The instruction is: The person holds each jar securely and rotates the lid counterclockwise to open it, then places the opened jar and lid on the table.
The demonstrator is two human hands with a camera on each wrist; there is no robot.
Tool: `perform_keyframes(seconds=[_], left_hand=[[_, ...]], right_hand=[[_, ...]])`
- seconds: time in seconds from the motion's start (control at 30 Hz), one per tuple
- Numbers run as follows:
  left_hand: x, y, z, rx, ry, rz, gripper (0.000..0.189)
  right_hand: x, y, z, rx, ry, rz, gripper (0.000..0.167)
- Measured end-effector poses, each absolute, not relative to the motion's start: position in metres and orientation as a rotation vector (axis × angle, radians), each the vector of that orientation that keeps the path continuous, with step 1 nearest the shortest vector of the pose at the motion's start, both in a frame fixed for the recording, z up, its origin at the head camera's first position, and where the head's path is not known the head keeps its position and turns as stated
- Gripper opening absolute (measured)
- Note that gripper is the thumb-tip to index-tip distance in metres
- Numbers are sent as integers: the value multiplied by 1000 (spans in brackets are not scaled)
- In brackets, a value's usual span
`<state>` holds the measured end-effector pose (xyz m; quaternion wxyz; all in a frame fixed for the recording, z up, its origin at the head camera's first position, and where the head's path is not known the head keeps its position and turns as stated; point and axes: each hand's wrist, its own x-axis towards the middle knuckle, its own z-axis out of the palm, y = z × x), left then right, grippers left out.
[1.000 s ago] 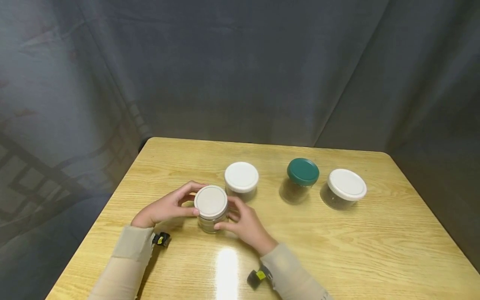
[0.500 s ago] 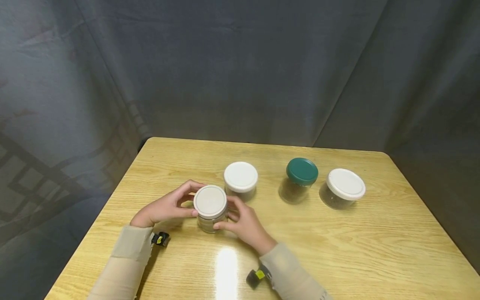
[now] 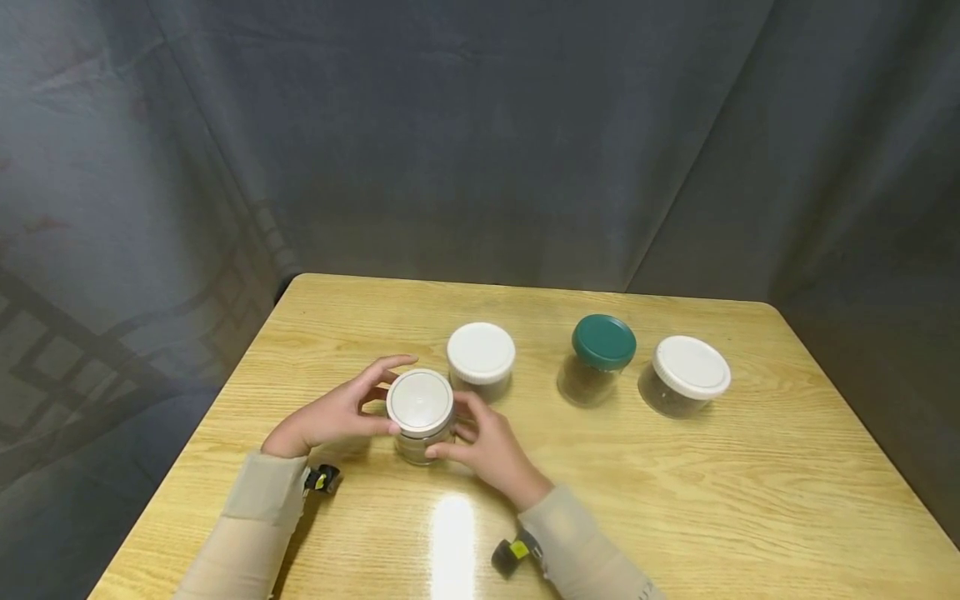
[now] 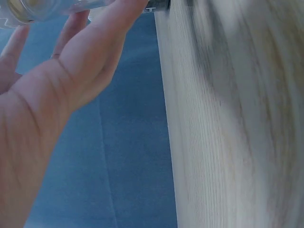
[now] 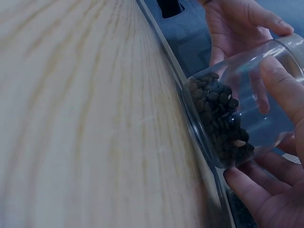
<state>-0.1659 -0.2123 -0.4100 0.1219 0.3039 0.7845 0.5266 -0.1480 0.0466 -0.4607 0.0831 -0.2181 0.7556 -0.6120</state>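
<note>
A clear jar (image 3: 415, 450) with an off-white lid (image 3: 420, 402) stands upright on the table at centre left in the head view. My left hand (image 3: 337, 414) is at the lid, its thumb on the near left edge and its index finger stretched out beyond the far side. My right hand (image 3: 497, 450) grips the jar's body from the right, thumb in front. Small dark rounded pieces (image 5: 216, 118) lie in the jar's bottom in the right wrist view. Only a bit of the jar (image 4: 47, 7) shows in the left wrist view.
A white-lidded jar (image 3: 482, 353) stands just behind the held one. Further right are a green-lidded jar (image 3: 603, 343) and a wide white-lidded jar (image 3: 691, 367). The wooden table (image 3: 712, 500) ends at a dark curtain (image 3: 480, 150).
My left index finger has lifted and straightened away from the lid's far edge, and the left thumb has shifted slightly right along the rim. The right hand and jar stay in place.
</note>
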Motion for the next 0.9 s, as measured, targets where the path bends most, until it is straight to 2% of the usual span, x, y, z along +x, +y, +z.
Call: perform_keyframes(seconds=[0.5, 0.9], left_hand=[[-162, -207, -406, 838, 2296, 1566, 65], [-161, -206, -408, 850, 2336, 1539, 67]], right_hand=[[-148, 47, -460, -641, 2250, -1823, 77], [-148, 47, -458, -638, 2232, -1841, 76]])
